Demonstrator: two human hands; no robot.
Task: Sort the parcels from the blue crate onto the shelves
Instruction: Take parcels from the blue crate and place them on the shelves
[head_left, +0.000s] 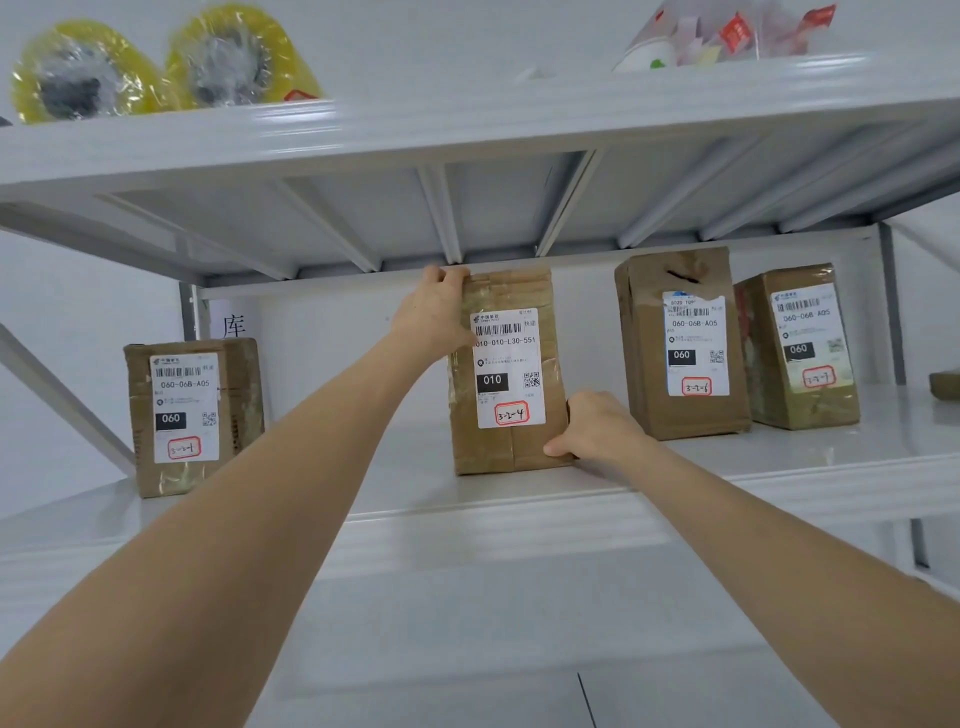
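White metal shelf (467, 499) bears the parcel (506, 374) both hands (434, 312) grip.

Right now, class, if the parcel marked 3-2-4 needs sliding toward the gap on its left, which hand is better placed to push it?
Probably the right hand: it presses the parcel marked 3-2-4 at its lower right corner, opposite the gap. The left hand grips the upper left edge, suited to steadying.

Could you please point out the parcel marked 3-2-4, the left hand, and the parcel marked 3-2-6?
Parcel 3-2-4 (506, 364): head view, white label.
Left hand (434, 314): head view, back of hand.
Parcel 3-2-6 (644, 364): head view, front cardboard.
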